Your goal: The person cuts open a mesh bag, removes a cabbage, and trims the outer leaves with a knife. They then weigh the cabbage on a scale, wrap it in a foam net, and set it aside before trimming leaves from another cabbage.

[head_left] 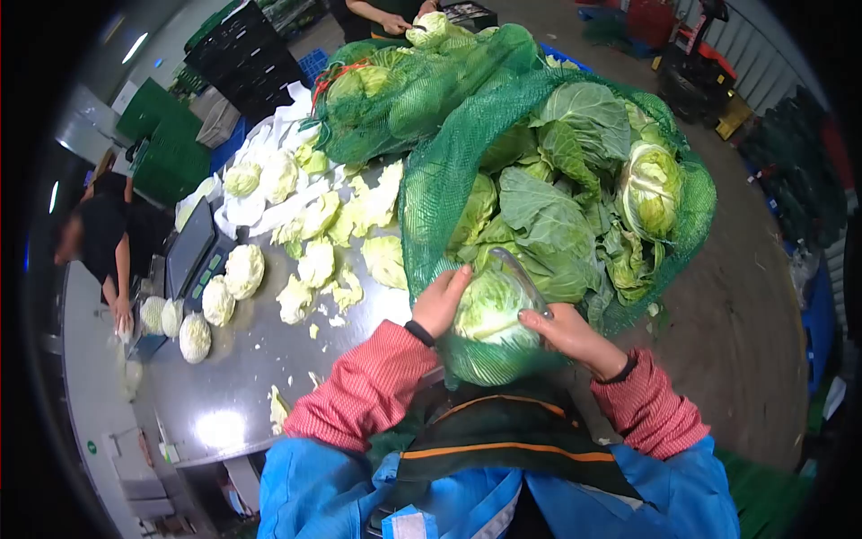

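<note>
A pale green cabbage [489,305] sits at the near edge of an open green mesh bag [440,193]. My left hand [440,301] rests against the cabbage's left side, its fingers partly hidden. On the right, my right hand [570,331] is closed round the handle of a knife [521,277], whose curved blade lies over the cabbage. Behind them the bag holds large dark leaves [548,216] and another cabbage [651,189].
A second mesh bag [386,108] of cabbages lies at the back. Loose leaves [314,216], trimmed cabbages [243,271] and a scale [202,260] occupy the metal table [215,395]. One person [108,225] stands left; another's hands [395,22] work at the back.
</note>
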{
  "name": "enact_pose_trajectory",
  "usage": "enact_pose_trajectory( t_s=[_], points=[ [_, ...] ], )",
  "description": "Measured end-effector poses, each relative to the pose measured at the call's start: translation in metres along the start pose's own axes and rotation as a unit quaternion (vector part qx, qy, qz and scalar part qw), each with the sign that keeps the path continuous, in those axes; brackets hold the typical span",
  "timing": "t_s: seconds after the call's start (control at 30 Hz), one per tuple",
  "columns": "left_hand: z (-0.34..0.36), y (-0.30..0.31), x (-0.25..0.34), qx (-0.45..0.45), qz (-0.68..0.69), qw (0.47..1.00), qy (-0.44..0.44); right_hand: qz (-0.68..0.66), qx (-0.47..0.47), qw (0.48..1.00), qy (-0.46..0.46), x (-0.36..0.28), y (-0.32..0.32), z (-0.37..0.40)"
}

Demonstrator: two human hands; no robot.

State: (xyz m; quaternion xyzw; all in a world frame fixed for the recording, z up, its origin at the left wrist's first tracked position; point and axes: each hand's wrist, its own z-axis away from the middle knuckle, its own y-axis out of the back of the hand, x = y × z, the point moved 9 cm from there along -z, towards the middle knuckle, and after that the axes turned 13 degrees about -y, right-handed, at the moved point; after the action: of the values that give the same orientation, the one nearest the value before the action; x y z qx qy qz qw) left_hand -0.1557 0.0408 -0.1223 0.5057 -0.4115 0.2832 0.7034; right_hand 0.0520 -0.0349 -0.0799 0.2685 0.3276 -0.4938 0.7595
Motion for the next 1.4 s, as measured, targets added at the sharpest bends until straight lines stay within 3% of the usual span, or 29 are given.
enact_pose_trajectory(
  t_s=[0.03, 0.07, 0.17, 0.3, 0.43, 0.47, 0.53, 0.57, 0.67, 0.7, 0.77, 0.8, 0.83, 0.87, 0.9, 1.0, 1.1, 1.2, 1.3, 1.4],
  points=[
    [-0.002, 0.000, -0.001, 0.017, 0.035, 0.999, -0.019, -0.001, 0.034, 0.999, 0.030, -0.009, -0.001, 0.008],
    [-0.005, 0.003, 0.001, 0.038, 0.056, 0.997, -0.043, 0.030, 0.092, 0.995, -0.006, -0.004, 0.006, 0.009],
    [-0.003, 0.030, 0.051, 0.087, 0.135, 0.979, -0.124, 0.051, 0.205, 0.971, 0.111, -0.042, 0.008, 0.040],
    [0.008, 0.098, 0.135, 0.167, 0.229, 0.926, -0.249, 0.165, 0.348, 0.879, 0.281, -0.148, 0.001, 0.106],
    [0.057, 0.165, 0.143, 0.244, 0.249, 0.880, -0.321, 0.141, 0.298, 0.857, 0.395, -0.204, -0.020, 0.090],
    [0.075, 0.178, 0.140, 0.244, 0.283, 0.868, -0.326, 0.076, 0.243, 0.869, 0.425, -0.217, -0.032, 0.077],
    [0.108, 0.207, 0.106, 0.328, 0.130, 0.898, -0.263, 0.042, 0.180, 0.893, 0.409, -0.230, -0.059, 0.032],
    [0.129, 0.220, 0.084, 0.359, 0.037, 0.905, -0.223, 0.053, 0.148, 0.931, 0.331, -0.228, -0.076, 0.001],
    [0.178, 0.233, -0.011, 0.387, 0.020, 0.918, -0.085, 0.031, 0.040, 0.944, 0.326, -0.217, -0.155, -0.097],
    [0.192, 0.231, -0.047, 0.403, 0.020, 0.914, -0.034, 0.077, 0.054, 0.926, 0.365, -0.213, -0.182, -0.123],
    [0.212, 0.211, -0.124, 0.387, 0.042, 0.917, 0.081, 0.179, 0.038, 0.923, 0.338, -0.188, -0.230, -0.169],
    [0.212, 0.212, -0.103, 0.391, -0.144, 0.909, -0.015, 0.189, 0.059, 0.919, 0.340, -0.177, -0.244, -0.177],
    [0.216, 0.207, -0.076, 0.412, -0.343, 0.840, -0.086, 0.198, 0.084, 0.914, 0.344, -0.170, -0.256, -0.180],
    [0.211, 0.207, -0.103, 0.394, -0.148, 0.907, -0.038, 0.207, 0.111, 0.909, 0.344, -0.162, -0.264, -0.182],
    [0.204, 0.201, -0.122, 0.359, 0.056, 0.932, 0.013, 0.164, 0.106, 0.934, 0.301, -0.156, -0.261, -0.184],
    [0.195, 0.190, -0.146, 0.150, 0.158, 0.965, 0.143, 0.085, 0.104, 0.967, 0.215, -0.139, -0.232, -0.180],
    [0.180, 0.278, -0.181, 0.348, 0.020, 0.936, 0.048, 0.125, 0.134, 0.962, 0.200, -0.109, -0.207, -0.162],
    [0.156, 0.285, -0.269, 0.377, 0.060, 0.913, 0.142, 0.188, 0.156, 0.959, 0.146, -0.075, -0.202, -0.150],
    [0.126, 0.237, -0.265, 0.320, 0.119, 0.938, 0.059, 0.227, 0.169, 0.957, 0.065, -0.081, -0.204, -0.128],
    [0.114, 0.217, -0.246, 0.302, 0.286, 0.907, 0.064, 0.194, 0.148, 0.966, 0.088, -0.053, -0.215, -0.163]
  ],
)
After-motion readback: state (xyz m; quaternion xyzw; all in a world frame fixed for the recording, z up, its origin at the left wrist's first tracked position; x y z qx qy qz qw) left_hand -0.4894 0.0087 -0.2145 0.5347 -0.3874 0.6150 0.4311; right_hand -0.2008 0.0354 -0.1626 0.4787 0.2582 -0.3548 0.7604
